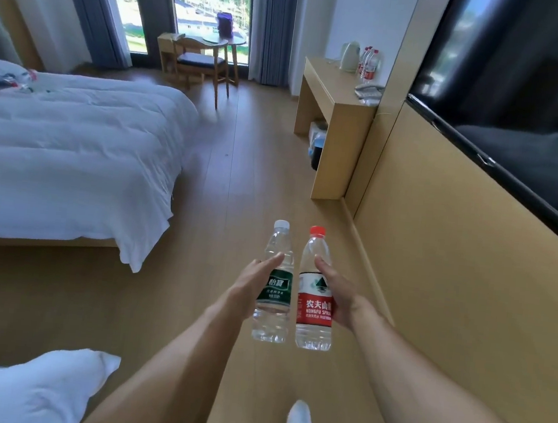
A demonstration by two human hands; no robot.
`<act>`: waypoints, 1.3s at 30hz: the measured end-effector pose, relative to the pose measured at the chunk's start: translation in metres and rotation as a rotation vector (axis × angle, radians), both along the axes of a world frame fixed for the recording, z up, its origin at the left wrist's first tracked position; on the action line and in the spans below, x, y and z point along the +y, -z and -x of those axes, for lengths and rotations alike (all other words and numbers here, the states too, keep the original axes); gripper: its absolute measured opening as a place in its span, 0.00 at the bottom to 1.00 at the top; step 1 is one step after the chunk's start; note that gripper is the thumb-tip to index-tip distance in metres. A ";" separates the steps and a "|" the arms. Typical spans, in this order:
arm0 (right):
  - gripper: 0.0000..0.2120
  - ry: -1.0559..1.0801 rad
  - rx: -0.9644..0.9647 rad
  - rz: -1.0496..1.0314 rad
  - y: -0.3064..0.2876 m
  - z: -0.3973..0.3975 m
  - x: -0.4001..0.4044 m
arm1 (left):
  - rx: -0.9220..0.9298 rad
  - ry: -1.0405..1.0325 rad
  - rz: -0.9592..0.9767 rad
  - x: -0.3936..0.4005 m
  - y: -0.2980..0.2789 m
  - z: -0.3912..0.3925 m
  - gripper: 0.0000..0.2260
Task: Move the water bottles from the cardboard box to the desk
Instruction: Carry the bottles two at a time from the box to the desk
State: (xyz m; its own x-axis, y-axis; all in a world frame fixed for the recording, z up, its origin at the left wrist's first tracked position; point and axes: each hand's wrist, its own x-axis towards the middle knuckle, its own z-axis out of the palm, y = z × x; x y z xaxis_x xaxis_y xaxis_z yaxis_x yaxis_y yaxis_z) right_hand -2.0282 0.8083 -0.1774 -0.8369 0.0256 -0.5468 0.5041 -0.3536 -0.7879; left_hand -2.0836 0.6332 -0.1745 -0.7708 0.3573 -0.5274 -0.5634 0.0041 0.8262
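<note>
My left hand grips a clear water bottle with a green label and white cap, held upright over the floor. Right beside it, my right hand grips a second bottle with a red label and red cap. The two bottles almost touch. Ahead on the right stands the wooden desk, with a few red-labelled bottles upright at its far end by the wall. No cardboard box is in view.
A kettle and a telephone share the desk top. A white bed fills the left side, a pillow lies near left. A TV hangs on the right wall. A chair and round table stand by the window. Wooden floor runs between.
</note>
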 end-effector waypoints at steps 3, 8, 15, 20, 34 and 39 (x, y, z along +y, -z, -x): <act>0.28 -0.012 0.008 0.009 0.007 0.050 0.018 | 0.003 -0.016 -0.002 0.016 0.006 0.046 0.29; 0.30 -0.034 0.018 0.030 0.012 0.147 0.057 | 0.014 -0.045 0.023 0.052 0.006 0.134 0.27; 0.34 -0.091 0.021 0.043 -0.007 0.276 0.117 | 0.010 -0.098 0.012 0.106 -0.018 0.248 0.27; 0.35 -0.131 0.036 0.053 -0.015 0.349 0.139 | 0.021 -0.133 -0.023 0.129 -0.024 0.313 0.28; 0.33 -0.078 0.026 0.006 -0.001 0.592 0.172 | 0.023 -0.075 -0.069 0.165 -0.006 0.563 0.28; 0.33 -0.040 0.023 -0.006 -0.014 0.693 0.175 | 0.025 -0.013 -0.071 0.169 -0.016 0.673 0.27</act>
